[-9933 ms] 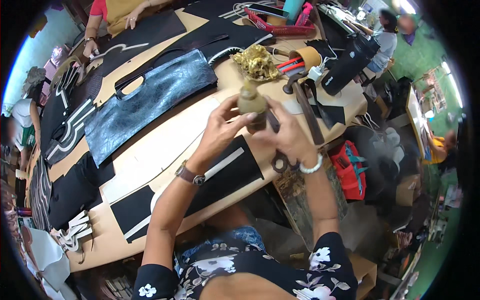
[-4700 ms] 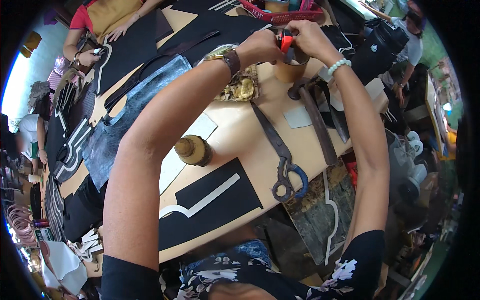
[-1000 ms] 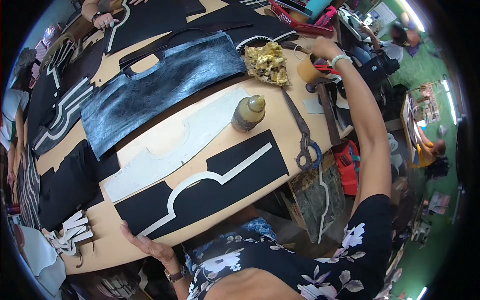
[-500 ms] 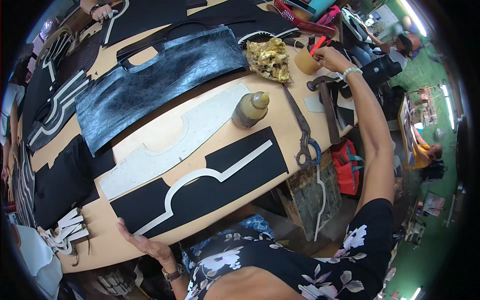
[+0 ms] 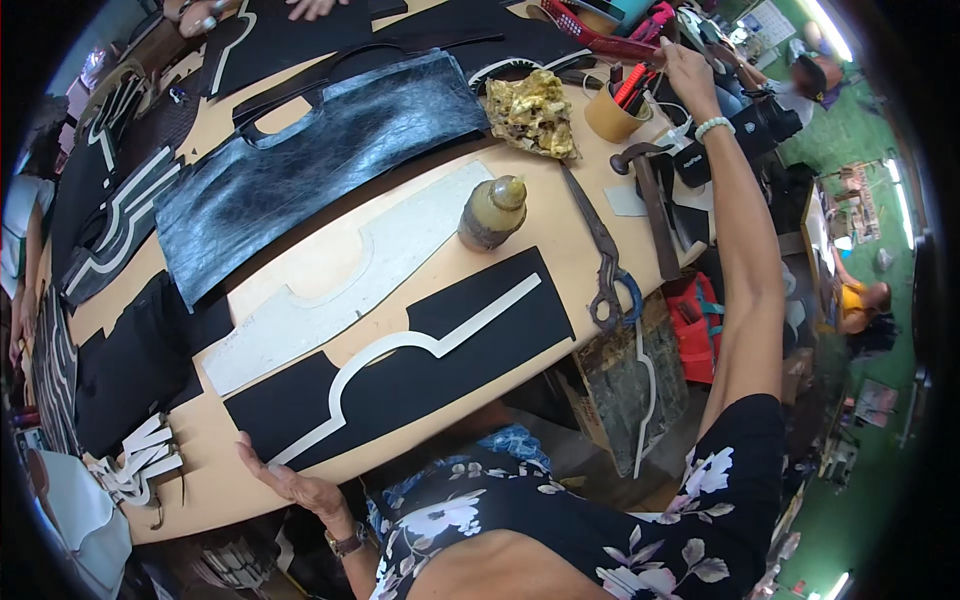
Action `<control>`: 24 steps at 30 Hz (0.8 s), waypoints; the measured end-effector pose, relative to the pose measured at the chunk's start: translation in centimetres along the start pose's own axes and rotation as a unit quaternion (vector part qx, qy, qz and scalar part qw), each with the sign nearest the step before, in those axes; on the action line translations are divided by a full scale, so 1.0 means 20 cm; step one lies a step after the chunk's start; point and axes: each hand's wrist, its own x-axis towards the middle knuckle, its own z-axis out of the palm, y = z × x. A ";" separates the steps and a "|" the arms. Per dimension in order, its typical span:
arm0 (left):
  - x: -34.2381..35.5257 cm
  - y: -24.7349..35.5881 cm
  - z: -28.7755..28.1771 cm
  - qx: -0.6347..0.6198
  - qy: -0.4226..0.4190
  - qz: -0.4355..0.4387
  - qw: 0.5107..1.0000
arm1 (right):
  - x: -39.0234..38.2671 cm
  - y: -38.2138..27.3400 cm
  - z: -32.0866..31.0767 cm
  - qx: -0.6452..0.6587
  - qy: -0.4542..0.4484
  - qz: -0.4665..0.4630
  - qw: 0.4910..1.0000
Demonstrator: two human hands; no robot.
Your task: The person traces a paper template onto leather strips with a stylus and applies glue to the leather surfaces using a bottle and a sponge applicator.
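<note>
My left hand (image 5: pixel 285 482) rests at the near table edge, fingers apart, beside a black cut piece (image 5: pixel 460 360) that bears a white curved strip (image 5: pixel 485 320). Up at the right, my right hand (image 5: pixel 685 70) has its fingers closed at the rim of a red plastic basket (image 5: pixel 600 40); I cannot make out what is in them. Below it stand a tan cup (image 5: pixel 615 120) of red-handled tools and a lump of yellowish material (image 5: pixel 530 110). A crusted glue bottle (image 5: pixel 490 215) stands near a white pattern (image 5: pixel 320 315). Old scissors (image 5: pixel 605 270) lie beside a hammer (image 5: pixel 655 210).
Glossy dark sheet (image 5: pixel 330 150) spans the table (image 5: pixel 420 440). Dark folded pieces (image 5: pixel 130 370) and white strip offcuts (image 5: pixel 145 460) lie left. A co-worker's hands (image 5: pixel 200 20) are at the far side. A black bottle (image 5: pixel 750 135) and red bag (image 5: pixel 690 330) sit right; other people work beyond.
The bottle both my hands held earlier now stands on the table. My left hand has come down to the near edge. My right hand has moved from the tool cup up to the basket.
</note>
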 end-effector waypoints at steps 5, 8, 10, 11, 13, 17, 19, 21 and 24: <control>0.00 -0.02 0.00 -0.016 0.002 0.011 1.000 | -0.10 0.00 0.12 0.031 -0.004 -0.041 0.999; 0.00 -0.02 0.00 -0.008 -0.002 0.009 1.000 | -0.14 0.02 0.15 -0.004 -0.012 -0.064 0.998; 0.00 -0.02 -0.01 0.003 -0.003 0.008 1.000 | -0.17 0.02 0.15 -0.019 -0.008 -0.079 0.997; 0.00 -0.02 -0.01 0.009 -0.003 0.007 1.000 | -0.19 0.01 0.15 -0.025 -0.010 -0.082 0.996; 0.00 -0.02 -0.01 -0.002 0.003 0.010 1.000 | -0.25 0.00 0.14 -0.040 -0.039 -0.094 0.994; -0.01 -0.03 -0.01 -0.032 0.007 0.012 0.999 | -0.28 0.05 0.08 0.001 -0.147 -0.054 0.988; -0.01 -0.02 -0.01 -0.033 0.008 0.014 0.999 | -0.29 0.07 0.01 0.064 -0.137 -0.025 0.988; -0.01 -0.01 0.00 -0.032 0.009 0.020 0.999 | -0.32 0.03 -0.13 0.092 -0.105 0.011 0.990; -0.01 -0.02 -0.01 -0.041 0.013 0.053 0.998 | -0.40 -0.10 -0.30 0.089 -0.068 -0.009 0.994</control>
